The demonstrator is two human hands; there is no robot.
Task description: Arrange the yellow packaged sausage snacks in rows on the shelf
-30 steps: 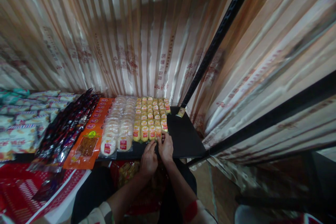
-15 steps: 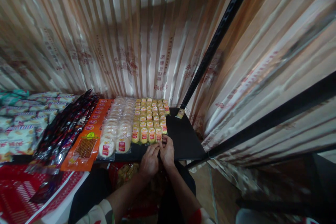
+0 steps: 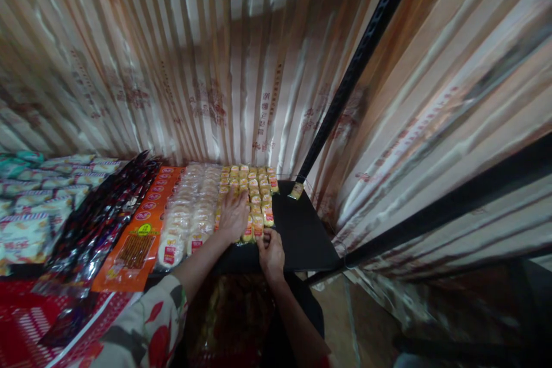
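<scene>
Small yellow wrapped snack packets (image 3: 261, 191) lie in close rows on a black shelf (image 3: 302, 236). My left hand (image 3: 234, 215) rests flat over the left rows, fingers stretched toward the back, hiding several packets. At the front edge of the rows, my right hand (image 3: 272, 250) has its fingers curled and pinched at the near end of a front yellow packet (image 3: 257, 225). Two rows of round white wrapped crackers (image 3: 169, 250) stand left of the yellow ones, close by my left forearm.
An orange snack bag (image 3: 135, 250), dark shiny packets (image 3: 97, 224) and white bags (image 3: 28, 236) lie further left. A lone yellow packet (image 3: 296, 190) sits by the black post (image 3: 345, 89). A red basket (image 3: 26, 322) stands below left. Pleated curtains (image 3: 241, 69) hang behind.
My left hand has moved from the front edge, beside my right, forward onto the yellow packets and spread flat. My right hand stays near the front corner, slightly lower in the picture.
</scene>
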